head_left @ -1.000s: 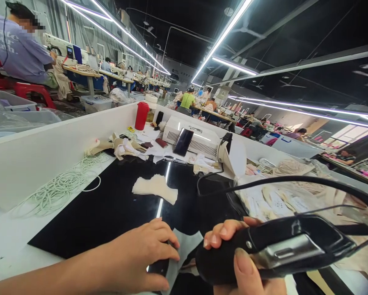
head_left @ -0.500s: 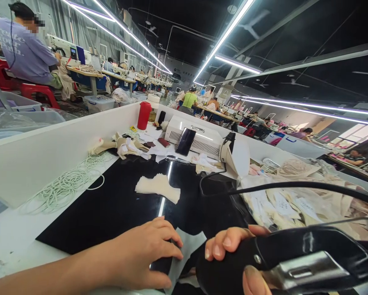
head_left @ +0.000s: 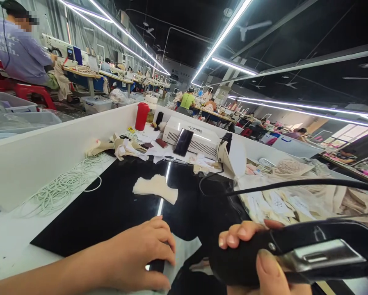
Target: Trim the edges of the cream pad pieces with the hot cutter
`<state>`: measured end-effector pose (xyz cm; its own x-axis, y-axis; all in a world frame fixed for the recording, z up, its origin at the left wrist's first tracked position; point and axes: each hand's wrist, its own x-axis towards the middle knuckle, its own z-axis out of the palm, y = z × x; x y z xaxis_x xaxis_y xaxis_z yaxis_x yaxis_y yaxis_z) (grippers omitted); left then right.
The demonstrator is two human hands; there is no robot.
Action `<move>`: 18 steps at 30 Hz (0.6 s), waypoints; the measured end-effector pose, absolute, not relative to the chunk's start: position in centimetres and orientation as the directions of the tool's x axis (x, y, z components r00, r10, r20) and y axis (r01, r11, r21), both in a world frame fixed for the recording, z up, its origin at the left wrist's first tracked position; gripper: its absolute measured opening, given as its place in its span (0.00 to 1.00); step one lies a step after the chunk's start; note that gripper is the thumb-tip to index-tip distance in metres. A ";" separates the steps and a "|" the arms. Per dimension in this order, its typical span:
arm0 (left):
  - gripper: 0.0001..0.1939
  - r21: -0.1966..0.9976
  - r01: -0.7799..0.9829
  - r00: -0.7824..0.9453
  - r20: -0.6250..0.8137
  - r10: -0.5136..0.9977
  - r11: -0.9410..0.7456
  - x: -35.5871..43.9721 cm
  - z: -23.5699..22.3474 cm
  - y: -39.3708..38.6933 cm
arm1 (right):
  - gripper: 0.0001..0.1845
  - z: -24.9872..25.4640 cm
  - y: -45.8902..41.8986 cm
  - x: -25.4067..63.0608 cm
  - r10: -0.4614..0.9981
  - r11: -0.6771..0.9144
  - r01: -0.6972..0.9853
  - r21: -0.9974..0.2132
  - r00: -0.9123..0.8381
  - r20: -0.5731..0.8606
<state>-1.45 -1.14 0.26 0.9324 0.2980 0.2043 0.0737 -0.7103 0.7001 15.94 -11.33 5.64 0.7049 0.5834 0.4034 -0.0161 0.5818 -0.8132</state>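
My right hand (head_left: 248, 241) is wrapped around a black corded hand tool (head_left: 294, 246) with a shiny metal lever plate on its side. A narrow metal tip (head_left: 202, 266) juts from its left end, over the black board (head_left: 116, 205). My left hand (head_left: 140, 254) rests at the near edge of the board, fingers curved and apart, touching a pale grey-white sheet piece (head_left: 185, 250). Part of that piece lies hidden under the fingers. Farther in on the board lies a small stack of cream cut pieces (head_left: 156, 188).
Loose pale green cord (head_left: 63, 188) lies at left. Along the back are a red flask (head_left: 142, 116), a phone (head_left: 184, 142), a white vented box (head_left: 202, 133) and scraps. A bag of beige pieces (head_left: 279, 200) sits at right, with a black cable (head_left: 294, 184) crossing before it.
My right hand and the tool have shifted right, away from the left hand, baring more of the metal tip. My left hand has moved slightly left in view, as has the whole scene.
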 end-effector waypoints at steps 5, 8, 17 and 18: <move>0.24 0.675 0.105 0.937 0.180 0.301 -0.730 -0.8 0.2 -1.6 | 0.18 4.7 -10.2 18.7 0.510 0.576 0.080 -0.814 0.742 0.434; 0.31 0.628 0.124 0.947 0.156 0.280 -0.769 -0.4 0.3 -1.6 | 0.17 4.3 -9.8 18.5 0.517 0.589 0.096 -0.802 0.718 0.466; 0.34 0.636 0.168 0.955 0.084 0.284 -0.753 -0.6 0.2 -1.3 | 0.15 3.2 -9.6 18.0 0.547 0.613 0.108 -0.783 0.657 0.519; 0.34 0.638 0.168 0.955 0.085 0.285 -0.752 -0.6 0.1 -1.3 | 0.14 3.1 -9.6 18.0 0.547 0.609 0.113 -0.785 0.657 0.519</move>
<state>-0.59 -1.26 0.12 0.9549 0.2847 0.0845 0.1676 -0.7517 0.6379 17.99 -9.63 3.14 0.6566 0.5475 0.5188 0.1126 0.6089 -0.7852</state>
